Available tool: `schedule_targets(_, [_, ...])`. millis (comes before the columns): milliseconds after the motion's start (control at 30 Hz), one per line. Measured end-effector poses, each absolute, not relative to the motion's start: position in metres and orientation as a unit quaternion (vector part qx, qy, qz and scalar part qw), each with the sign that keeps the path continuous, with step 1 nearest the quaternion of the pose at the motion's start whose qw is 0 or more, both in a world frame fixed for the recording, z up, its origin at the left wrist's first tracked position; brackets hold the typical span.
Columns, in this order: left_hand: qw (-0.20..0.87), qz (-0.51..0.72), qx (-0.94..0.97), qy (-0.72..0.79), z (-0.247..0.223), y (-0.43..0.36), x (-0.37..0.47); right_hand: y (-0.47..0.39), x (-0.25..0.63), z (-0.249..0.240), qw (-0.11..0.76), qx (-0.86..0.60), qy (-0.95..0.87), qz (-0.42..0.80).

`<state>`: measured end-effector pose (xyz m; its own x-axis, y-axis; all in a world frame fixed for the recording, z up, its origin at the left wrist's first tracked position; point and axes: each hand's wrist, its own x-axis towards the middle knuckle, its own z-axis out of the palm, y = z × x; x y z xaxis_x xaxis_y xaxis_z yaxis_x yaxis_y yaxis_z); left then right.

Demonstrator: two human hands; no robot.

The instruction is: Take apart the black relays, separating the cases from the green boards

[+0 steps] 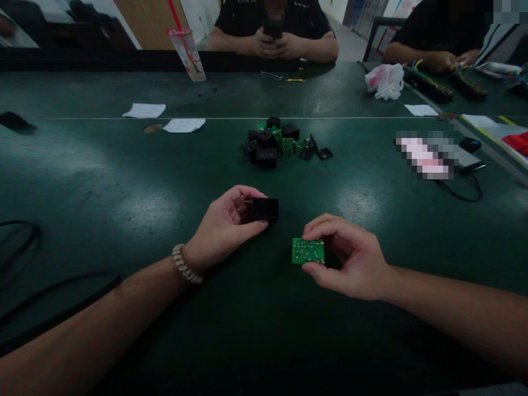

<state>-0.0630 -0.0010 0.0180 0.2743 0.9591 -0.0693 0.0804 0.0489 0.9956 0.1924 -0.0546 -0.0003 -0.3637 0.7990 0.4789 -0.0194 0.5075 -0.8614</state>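
The left hand [237, 217] is gripping a black case [265, 209]; the right hand [350, 256] is pinching a green board [308, 251] by its edges. Both are being held near each other, unjoined, while other cases [266, 157] and boards [287, 145] are lying heaped on the surface [198, 170] beyond the hands.

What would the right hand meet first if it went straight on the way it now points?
The right hand, green circuit board leading, would probably meet the left hand first, on its thumb side, though depth is unclear.
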Motion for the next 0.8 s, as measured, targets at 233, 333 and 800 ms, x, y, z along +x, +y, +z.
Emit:
schedule_targets(233, [0.565, 0.396, 0.562, 0.458, 0.0186, -0.0009, -0.0613, -0.0549, 0.1930, 0.0008, 0.490, -0.272, -0.712, 0.424])
schedule_targets(333, [0.565, 0.396, 0.560, 0.458, 0.0189, -0.0013, -0.0611, -0.0558, 0.1934, 0.0011, 0.487, -0.280, -0.706, 0.431])
schedule_targets(800, [0.564, 0.393, 0.565, 0.457, 0.0177, -0.0010, -0.0628, -0.0558, 0.1938, 0.0028, 0.481, -0.292, -0.711, 0.422])
